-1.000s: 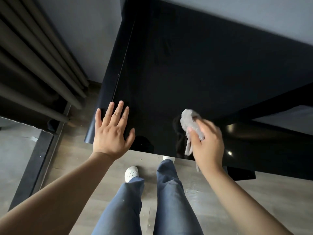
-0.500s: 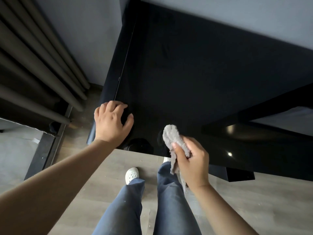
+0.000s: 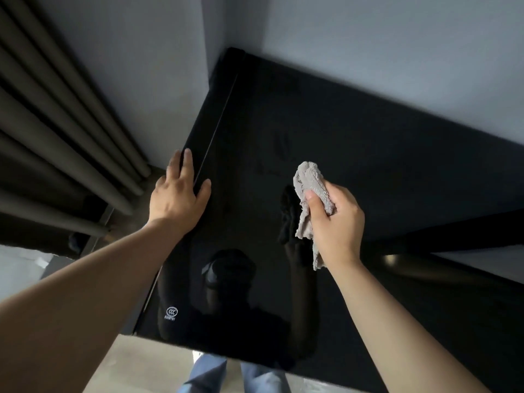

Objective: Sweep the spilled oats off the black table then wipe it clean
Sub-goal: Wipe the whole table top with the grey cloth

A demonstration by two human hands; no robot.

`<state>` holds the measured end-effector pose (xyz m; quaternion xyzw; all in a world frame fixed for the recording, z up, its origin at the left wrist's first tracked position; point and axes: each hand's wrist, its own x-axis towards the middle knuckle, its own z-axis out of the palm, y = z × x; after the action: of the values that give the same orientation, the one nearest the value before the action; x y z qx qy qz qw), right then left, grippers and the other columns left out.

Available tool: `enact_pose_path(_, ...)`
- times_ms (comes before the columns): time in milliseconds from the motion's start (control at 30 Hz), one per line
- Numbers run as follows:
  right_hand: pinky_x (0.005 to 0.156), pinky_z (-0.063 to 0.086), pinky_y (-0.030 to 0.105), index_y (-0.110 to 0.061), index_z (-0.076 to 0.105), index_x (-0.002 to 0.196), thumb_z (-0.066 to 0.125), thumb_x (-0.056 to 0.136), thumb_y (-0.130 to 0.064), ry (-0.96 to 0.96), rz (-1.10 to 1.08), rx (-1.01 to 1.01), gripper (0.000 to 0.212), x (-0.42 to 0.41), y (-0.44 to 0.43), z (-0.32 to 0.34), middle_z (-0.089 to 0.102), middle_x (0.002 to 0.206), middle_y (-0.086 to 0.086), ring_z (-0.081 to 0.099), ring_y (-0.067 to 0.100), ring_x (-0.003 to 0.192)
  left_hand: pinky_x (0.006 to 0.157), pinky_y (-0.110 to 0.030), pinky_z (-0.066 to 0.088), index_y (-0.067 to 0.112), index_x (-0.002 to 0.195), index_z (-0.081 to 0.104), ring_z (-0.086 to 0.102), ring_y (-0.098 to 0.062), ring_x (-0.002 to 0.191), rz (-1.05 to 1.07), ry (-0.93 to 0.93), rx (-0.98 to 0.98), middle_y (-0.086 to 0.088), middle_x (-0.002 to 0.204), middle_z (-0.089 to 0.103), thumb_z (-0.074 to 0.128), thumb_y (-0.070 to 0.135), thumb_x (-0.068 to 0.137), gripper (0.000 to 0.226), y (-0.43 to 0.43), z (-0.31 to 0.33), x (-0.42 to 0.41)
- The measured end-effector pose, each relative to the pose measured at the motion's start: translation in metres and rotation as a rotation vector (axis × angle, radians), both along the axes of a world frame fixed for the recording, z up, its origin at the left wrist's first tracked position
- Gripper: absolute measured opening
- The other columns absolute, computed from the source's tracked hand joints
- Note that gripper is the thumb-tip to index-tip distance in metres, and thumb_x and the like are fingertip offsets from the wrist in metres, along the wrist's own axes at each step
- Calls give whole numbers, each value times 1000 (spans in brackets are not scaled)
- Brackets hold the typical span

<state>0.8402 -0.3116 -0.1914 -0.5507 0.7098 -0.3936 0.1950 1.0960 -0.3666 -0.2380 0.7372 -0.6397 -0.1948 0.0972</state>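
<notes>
**Grey cloth held over the black tabletop**

At far left hang dark grey vertical folds (image 3: 56,123) (curtain or radiator, hard to say). Beside them the left hand (image 3: 178,194) lies on the left edge of the glossy black table (image 3: 397,165), its fingers straight and holding nothing. A small white printed mark (image 3: 172,313) sits near the tabletop's near left corner. Right of centre, the right hand (image 3: 336,222) grips a crumpled grey terry cloth (image 3: 310,182), thumb pressed across it and a loose end hanging. I cannot tell whether the cloth touches the tabletop. Blue trouser legs (image 3: 232,375) show below the near edge.
</notes>
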Motion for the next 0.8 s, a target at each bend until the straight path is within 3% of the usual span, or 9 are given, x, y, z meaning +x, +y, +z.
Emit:
enact_pose_path(100, 82, 50, 26, -19, 68, 108, 63, 91, -26, 38, 23, -22, 19, -16, -43, 0, 64, 96, -9, 61, 7, 94, 91, -44, 44, 20, 150, 19, 52, -40, 117, 174, 56, 57, -18, 140, 46, 32, 55, 96, 66, -23, -1, -1)
enact_pose_path(167, 81, 50, 25, -19, 68, 106, 63, 91, -27, 52, 37, -27, 18, -26, -71, -1, 64, 96, -8, 60, 7, 93, 88, -44, 44, 20, 148, 26, 55, -41, 112, 217, 29, 39, -19, 130, 53, 31, 56, 96, 64, -21, -2, -2)
enact_pose_path(400, 80, 47, 26, -19, 67, 112, 58, 92, -30, 158, 55, 12, 25, -51, -187, -12, 64, 100, -3, 59, 11, 92, 89, -44, 45, 21, 147, 30, 56, -39, 111, 246, 8, 47, -15, 132, 54, 31, 57, 94, 64, -21, 2, -6)
enact_pose_path(567, 71, 51, 31, -21, 68, 100, 54, 92, -35, 239, -1, 57, 21, -67, -270, -20, 67, 88, -2, 64, 17, 82, 83, -44, 47, 18, 147, 32, 58, -41, 107, 268, -29, 80, -14, 134, 54, 31, 56, 91, 68, -22, 6, -8)
enact_pose_path(700, 67, 49, 31, -23, 67, 95, 53, 91, -36, 278, -59, 114, 19, -60, -300, -31, 68, 85, -2, 65, 20, 79, 77, -43, 49, 19, 145, 36, 61, -41, 101, 262, -35, 75, -12, 131, 57, 30, 58, 88, 70, -21, 5, -8)
enact_pose_path(800, 74, 52, 37, -24, 66, 97, 52, 87, -33, 376, -44, 111, 20, -38, -284, -34, 68, 91, 0, 63, 23, 88, 76, -43, 49, 19, 144, 38, 62, -41, 99, 272, -41, 80, -12, 128, 58, 31, 58, 88, 69, -20, 5, -8)
